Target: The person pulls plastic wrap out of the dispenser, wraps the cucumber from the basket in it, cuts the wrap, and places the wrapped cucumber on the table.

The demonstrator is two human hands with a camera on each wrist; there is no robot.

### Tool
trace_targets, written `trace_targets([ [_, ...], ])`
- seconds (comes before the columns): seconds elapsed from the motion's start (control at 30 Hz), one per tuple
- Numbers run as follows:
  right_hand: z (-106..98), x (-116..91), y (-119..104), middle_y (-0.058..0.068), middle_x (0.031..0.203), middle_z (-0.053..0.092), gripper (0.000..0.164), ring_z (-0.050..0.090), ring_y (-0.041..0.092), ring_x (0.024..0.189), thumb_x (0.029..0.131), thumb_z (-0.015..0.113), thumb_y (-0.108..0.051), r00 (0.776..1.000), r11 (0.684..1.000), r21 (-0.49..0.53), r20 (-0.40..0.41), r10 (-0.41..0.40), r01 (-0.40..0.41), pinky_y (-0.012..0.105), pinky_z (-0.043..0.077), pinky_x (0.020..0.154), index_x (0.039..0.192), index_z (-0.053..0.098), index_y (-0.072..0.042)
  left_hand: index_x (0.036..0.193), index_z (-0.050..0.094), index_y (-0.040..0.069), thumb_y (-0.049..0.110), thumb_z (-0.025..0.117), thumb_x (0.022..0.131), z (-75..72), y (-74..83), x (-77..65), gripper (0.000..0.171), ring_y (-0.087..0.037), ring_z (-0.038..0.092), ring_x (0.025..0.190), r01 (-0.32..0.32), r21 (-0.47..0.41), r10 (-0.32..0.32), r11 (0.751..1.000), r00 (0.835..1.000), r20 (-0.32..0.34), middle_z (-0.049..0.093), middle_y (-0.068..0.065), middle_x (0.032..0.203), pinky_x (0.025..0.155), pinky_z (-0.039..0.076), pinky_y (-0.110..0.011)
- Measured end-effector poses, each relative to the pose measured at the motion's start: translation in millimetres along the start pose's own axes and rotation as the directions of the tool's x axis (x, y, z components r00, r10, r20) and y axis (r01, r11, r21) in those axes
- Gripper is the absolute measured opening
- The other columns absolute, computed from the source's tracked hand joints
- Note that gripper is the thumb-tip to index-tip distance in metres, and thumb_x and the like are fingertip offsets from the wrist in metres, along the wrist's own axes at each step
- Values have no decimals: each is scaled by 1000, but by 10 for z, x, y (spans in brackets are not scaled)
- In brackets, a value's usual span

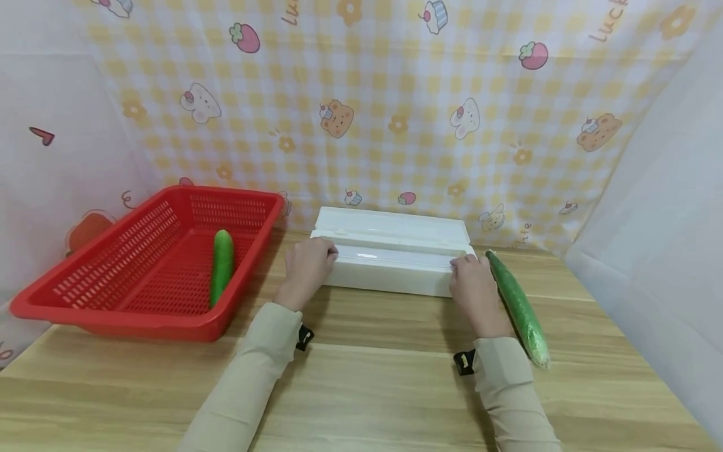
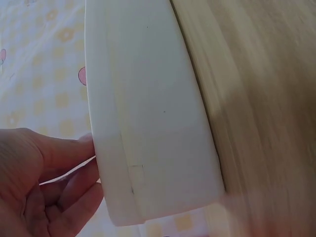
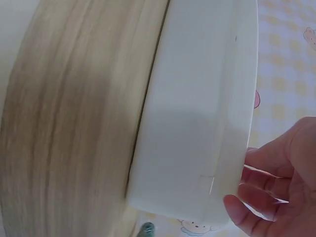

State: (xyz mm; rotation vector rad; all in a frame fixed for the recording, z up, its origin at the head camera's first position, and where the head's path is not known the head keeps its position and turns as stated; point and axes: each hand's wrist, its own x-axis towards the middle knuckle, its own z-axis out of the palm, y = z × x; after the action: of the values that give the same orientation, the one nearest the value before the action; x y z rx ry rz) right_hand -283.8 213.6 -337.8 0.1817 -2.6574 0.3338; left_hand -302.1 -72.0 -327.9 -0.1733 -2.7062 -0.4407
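A long white plastic wrap box (image 1: 390, 276) sits at the back of the table with its lid (image 1: 390, 223) tipped back. Glossy clear plastic wrap (image 1: 367, 255) shows along its opening, between the hands. My left hand (image 1: 308, 267) pinches with curled fingers at the box's left front top corner. At the right corner my right hand (image 1: 473, 285) does likewise. In the left wrist view the thumb (image 2: 85, 140) meets the box's top edge; the right wrist view shows the other thumb (image 3: 254, 155) there too. The film within the fingers is largely hidden.
A red slotted basket (image 1: 141, 323) stands on the left, with a bare cucumber (image 1: 223, 263) inside. Right of the box lies a cucumber in clear film (image 1: 518, 307), close beside my right forearm. A checked curtain (image 1: 384, 125) hangs right behind the box.
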Motion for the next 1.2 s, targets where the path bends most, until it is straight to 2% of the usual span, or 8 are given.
trace_targets([
  [0.13,-10,3,26,27,104,62,23,49,39,89,91,49,-4,999,998,43,-15,41,-40,46,46,77,105,64,9,86,74,20,21,60,89,-1,50,20,14,-25,63,75,28,-10,-28,1000,999,21,70,-1,87,60,46,-41],
  [0.27,-25,11,71,28,108,59,24,48,39,91,91,49,-4,998,994,90,-15,60,-59,47,46,76,106,63,10,75,70,18,17,58,88,19,74,46,18,-21,54,65,27,-12,-27,1000,999,17,64,-1,75,53,41,-36],
  [0.33,-23,15,98,28,108,58,23,47,40,90,91,50,-4,999,993,110,-15,45,-43,47,44,76,105,62,11,74,71,19,17,59,88,24,68,59,18,-20,53,65,27,-20,-26,999,999,19,64,-1,75,53,41,-36],
  [0.53,-48,36,146,28,110,57,19,47,39,91,92,49,-3,999,987,160,29,28,-32,46,41,79,104,59,9,85,74,16,20,59,90,24,35,102,16,-19,59,71,17,-61,-13,998,997,70,69,-1,87,59,47,-36],
  [0.73,-103,47,182,28,110,57,21,49,39,98,92,48,-2,995,979,194,90,37,-54,47,44,83,107,58,9,90,73,14,20,59,91,69,27,113,15,-21,59,72,20,-74,-16,997,998,57,68,-3,91,61,48,-38],
  [0.97,-115,49,197,28,106,62,22,58,41,98,91,49,-1,995,979,200,101,12,-32,49,47,83,109,59,10,93,68,9,20,55,93,99,11,100,18,-29,61,76,9,-57,-7,998,999,37,62,-6,88,66,49,-41],
  [1.2,-97,34,201,26,105,63,22,60,39,96,91,50,0,997,980,199,77,-12,-4,48,48,81,108,60,9,91,62,9,22,51,95,74,-11,102,18,-26,57,70,5,-67,-1,998,998,58,60,-5,82,62,47,-39],
])
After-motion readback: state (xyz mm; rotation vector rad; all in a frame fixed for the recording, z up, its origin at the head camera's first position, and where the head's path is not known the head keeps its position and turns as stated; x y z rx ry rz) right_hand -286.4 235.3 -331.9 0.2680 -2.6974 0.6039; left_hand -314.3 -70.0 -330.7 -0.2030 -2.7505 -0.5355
